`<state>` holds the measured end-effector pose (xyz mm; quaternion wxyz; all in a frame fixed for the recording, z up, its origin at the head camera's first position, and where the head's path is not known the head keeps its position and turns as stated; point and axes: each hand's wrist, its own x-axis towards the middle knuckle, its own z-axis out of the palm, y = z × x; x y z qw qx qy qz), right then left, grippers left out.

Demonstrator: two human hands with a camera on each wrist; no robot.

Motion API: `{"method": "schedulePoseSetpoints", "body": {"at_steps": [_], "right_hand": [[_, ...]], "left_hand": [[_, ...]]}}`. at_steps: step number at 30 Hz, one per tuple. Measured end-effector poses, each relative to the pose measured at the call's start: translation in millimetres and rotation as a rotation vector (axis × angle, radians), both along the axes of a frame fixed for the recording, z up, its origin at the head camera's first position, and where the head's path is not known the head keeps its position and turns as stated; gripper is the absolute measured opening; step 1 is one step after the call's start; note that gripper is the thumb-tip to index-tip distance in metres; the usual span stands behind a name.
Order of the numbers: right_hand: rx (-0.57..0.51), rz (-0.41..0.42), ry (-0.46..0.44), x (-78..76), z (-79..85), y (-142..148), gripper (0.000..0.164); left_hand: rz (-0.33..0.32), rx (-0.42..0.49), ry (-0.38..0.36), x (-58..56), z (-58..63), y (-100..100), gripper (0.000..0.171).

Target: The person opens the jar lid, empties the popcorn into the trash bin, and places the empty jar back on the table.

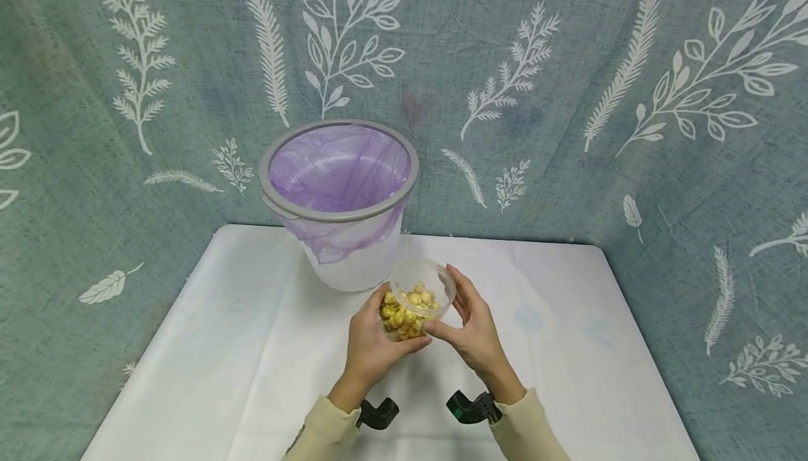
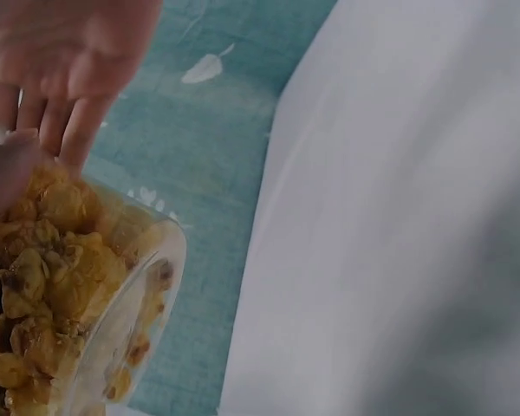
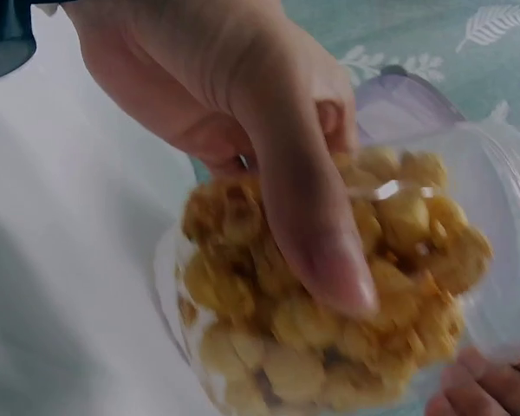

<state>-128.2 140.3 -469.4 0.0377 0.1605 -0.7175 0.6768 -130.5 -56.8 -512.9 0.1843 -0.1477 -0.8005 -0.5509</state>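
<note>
A clear plastic jar [image 1: 443, 280] of yellow caramel popcorn [image 1: 402, 319] is tilted above the white table, its round rim up and to the right in the head view. My left hand [image 1: 371, 350] grips the jar's body, and its thumb [image 3: 325, 234] lies across the side in the right wrist view. My right hand [image 1: 475, 336] holds the rim between thumb and fingers. In the left wrist view, the jar's base [image 2: 169, 269] shows popcorn through it. Whether a clear lid covers the rim, I cannot tell.
A white bin with a grey rim [image 1: 341, 217] and a purple liner [image 1: 337, 173] stands behind the jar, slightly left. The table [image 1: 555, 377] has a white cover. Green leaf-patterned cloth [image 1: 416, 103] hangs at the back and both sides.
</note>
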Motion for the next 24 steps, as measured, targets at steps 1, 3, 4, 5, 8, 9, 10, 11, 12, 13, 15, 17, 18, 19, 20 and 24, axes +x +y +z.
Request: {"method": "schedulePoseSetpoints", "body": {"at_steps": [1, 3, 4, 5, 8, 9, 10, 11, 12, 13, 15, 17, 18, 19, 20, 24], "right_hand": [[-0.005, -0.019, -0.007, 0.3, 0.0, -2, 0.096], [-0.015, -0.057, -0.017, 0.6, -0.7, -5, 0.095], [-0.021, -0.074, -0.024, 0.7, -0.9, -7, 0.094], [-0.028, -0.088, -0.028, 0.9, -1.2, -8, 0.093], [-0.039, -0.102, -0.033, 0.8, -1.9, -8, 0.091], [-0.038, -0.097, -0.031, 0.8, -1.9, -8, 0.091], [-0.035, -0.088, -0.025, 0.7, -1.7, -7, 0.091], [-0.034, -0.074, -0.017, 0.5, -1.6, -5, 0.091], [-0.034, -0.054, -0.007, 0.2, -1.2, -4, 0.091], [-0.038, -0.03, 0.002, -0.2, -0.7, -2, 0.091], [-0.051, 0.031, 0.024, -1.4, 0.2, 3, 0.089], [-0.071, 0.097, 0.037, -3.1, 1.0, 9, 0.088], [-0.079, 0.13, 0.04, -3.8, 1.5, 11, 0.088], [-0.089, 0.161, 0.039, -4.5, 1.9, 14, 0.088], [-0.097, 0.19, 0.037, -5.1, 2.3, 16, 0.087], [-0.129, 0.277, 0.01, -6.0, 4.1, 22, 0.088]], "left_hand": [[0.018, -0.015, 0.004, 0.5, -0.1, 2, 0.108], [0.042, -0.042, 0.01, 2.0, 0.4, 4, 0.108], [0.049, -0.051, 0.007, 2.6, 0.7, 5, 0.108], [0.052, -0.058, 0.007, 3.2, 1.1, 5, 0.108], [0.033, -0.06, 0.004, 3.1, 2.3, 4, 0.106], [0.016, -0.054, 0.001, 2.9, 2.7, 3, 0.105], [-0.005, -0.046, -0.007, 2.6, 3.4, 2, 0.104], [-0.028, -0.039, -0.012, 2.2, 4.0, 0, 0.103], [-0.054, -0.031, -0.018, 1.7, 4.6, -1, 0.103], [-0.084, -0.02, -0.025, 1.4, 5.5, -3, 0.102], [-0.142, -0.001, -0.042, 0.9, 6.7, -7, 0.102], [-0.198, 0.014, -0.062, 0.3, 7.7, -12, 0.101], [-0.227, 0.023, -0.075, 0.0, 8.2, -13, 0.099], [-0.257, 0.032, -0.091, -0.3, 8.7, -15, 0.097], [-0.281, 0.037, -0.108, -0.4, 9.4, -17, 0.095], [-0.37, 0.055, -0.175, -0.4, 12.5, -21, 0.091]]}}
